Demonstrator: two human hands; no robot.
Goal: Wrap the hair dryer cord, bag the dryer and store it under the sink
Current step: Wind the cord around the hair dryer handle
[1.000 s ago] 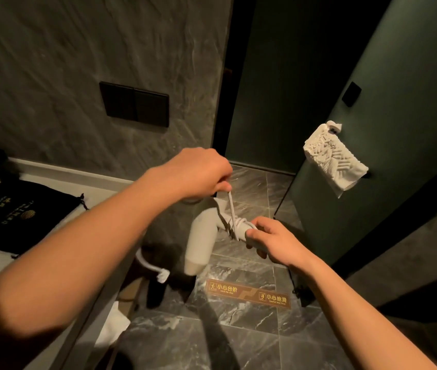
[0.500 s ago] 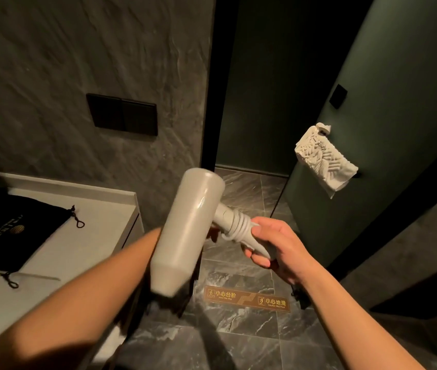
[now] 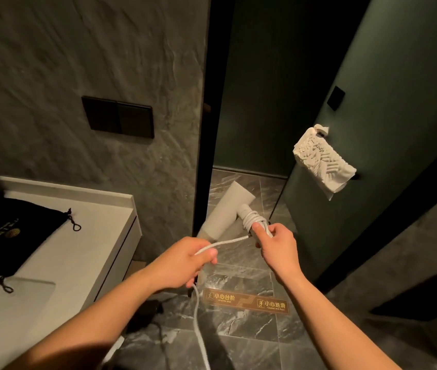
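Left hand (image 3: 182,263) now pulling cord (image 3: 222,243) taut.

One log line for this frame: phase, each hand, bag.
phase: wrapping cord | right hand: holds dryer handle | left hand: holds cord | bag: on counter

Dim, warm light on my feed; forearms glow orange at btm. Counter (image 3: 83,236) brightest. Doorway (image 3: 252,89) nearly black. Wide-angle bend at edges, pic slightly soft, floor tiles (image 3: 238,329) show faint sheen.

Bare forearms, sleeveless as far as visible; hands (image 3: 185,260) ungloved.
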